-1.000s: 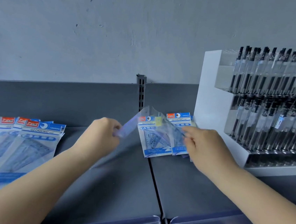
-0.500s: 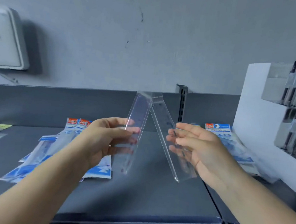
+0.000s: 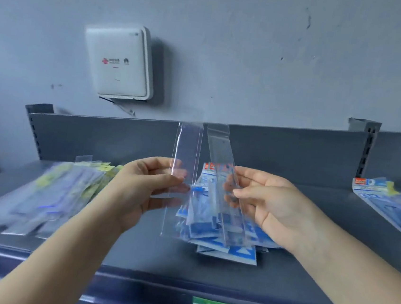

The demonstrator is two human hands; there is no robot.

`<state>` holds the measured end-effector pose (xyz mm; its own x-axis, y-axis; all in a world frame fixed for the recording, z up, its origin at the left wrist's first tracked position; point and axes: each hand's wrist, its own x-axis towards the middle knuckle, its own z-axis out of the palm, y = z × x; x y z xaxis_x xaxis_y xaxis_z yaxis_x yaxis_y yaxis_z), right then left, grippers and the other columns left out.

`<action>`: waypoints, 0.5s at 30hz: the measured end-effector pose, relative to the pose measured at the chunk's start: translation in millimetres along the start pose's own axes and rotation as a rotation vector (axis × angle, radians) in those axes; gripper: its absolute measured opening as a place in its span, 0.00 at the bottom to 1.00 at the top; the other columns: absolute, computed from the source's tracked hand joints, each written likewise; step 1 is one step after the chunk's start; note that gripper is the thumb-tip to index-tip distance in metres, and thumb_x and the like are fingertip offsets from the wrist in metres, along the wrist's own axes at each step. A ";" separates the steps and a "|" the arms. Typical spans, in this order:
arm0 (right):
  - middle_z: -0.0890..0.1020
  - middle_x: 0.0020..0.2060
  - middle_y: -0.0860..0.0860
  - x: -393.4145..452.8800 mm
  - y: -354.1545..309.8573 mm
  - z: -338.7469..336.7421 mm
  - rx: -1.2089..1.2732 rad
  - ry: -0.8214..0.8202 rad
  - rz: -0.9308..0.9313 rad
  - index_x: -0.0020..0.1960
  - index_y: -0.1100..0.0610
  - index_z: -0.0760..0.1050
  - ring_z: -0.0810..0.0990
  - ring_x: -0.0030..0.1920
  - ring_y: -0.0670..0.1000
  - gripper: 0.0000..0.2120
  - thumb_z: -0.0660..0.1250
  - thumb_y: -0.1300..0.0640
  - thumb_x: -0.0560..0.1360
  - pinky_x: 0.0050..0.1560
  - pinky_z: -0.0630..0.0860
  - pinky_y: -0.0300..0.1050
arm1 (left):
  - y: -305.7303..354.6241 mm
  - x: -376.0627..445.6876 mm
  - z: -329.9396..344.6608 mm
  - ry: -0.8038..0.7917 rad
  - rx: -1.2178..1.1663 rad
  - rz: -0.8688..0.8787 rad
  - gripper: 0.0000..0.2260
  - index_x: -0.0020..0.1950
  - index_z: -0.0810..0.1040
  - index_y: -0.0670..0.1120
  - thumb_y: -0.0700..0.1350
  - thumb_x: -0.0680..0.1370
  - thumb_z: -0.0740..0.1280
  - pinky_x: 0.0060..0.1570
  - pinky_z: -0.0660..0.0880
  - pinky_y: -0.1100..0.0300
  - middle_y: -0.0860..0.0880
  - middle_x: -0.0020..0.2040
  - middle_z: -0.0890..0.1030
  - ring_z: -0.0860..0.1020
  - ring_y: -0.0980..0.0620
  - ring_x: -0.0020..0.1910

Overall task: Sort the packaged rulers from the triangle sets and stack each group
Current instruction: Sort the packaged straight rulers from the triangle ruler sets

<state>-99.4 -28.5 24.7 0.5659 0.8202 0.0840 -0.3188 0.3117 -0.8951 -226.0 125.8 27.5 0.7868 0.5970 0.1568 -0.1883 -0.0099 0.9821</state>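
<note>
While each of the hands holds one clear packaged ruler upright above the grey shelf (image 3: 134,251), the left hand (image 3: 138,192) pinches the left ruler (image 3: 184,165) between thumb and fingers near its middle, and the right hand (image 3: 270,206) grips the right ruler (image 3: 223,164), which tilts so that the two top ends stand close together. Directly behind and below both rulers, a pile of blue triangle sets (image 3: 229,246) lies on the shelf. To the left, a blurred spread of packaged rulers with yellow labels (image 3: 48,197) rests on the same shelf. More blue triangle sets (image 3: 387,203) lie at the far right. On the wall above hangs a white box (image 3: 120,61)
</note>
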 end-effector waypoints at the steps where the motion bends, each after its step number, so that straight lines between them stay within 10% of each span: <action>1: 0.79 0.40 0.58 4.8 5.7 13.7 0.000 -0.016 0.009 0.56 0.66 0.73 0.82 0.33 0.49 0.18 0.56 0.80 0.72 0.29 0.78 0.38 | 1.7 -1.5 -15.5 0.014 -0.001 0.000 0.11 0.44 0.79 0.44 0.37 0.62 0.70 0.28 0.79 0.61 0.48 0.34 0.83 0.83 0.52 0.31; 15: 0.77 0.40 0.57 80.4 83.3 175.8 -0.091 -0.049 0.042 0.53 0.64 0.73 0.81 0.38 0.52 0.18 0.58 0.80 0.71 0.38 0.82 0.44 | 20.8 9.5 -216.1 0.189 0.126 0.059 0.09 0.48 0.78 0.41 0.30 0.71 0.68 0.29 0.79 0.61 0.48 0.35 0.83 0.82 0.53 0.32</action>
<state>-214.1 147.7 33.8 0.5149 0.8548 0.0653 -0.2695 0.2337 -0.9342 -349.6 304.7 26.7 0.6507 0.7316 0.2033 -0.1464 -0.1417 0.9790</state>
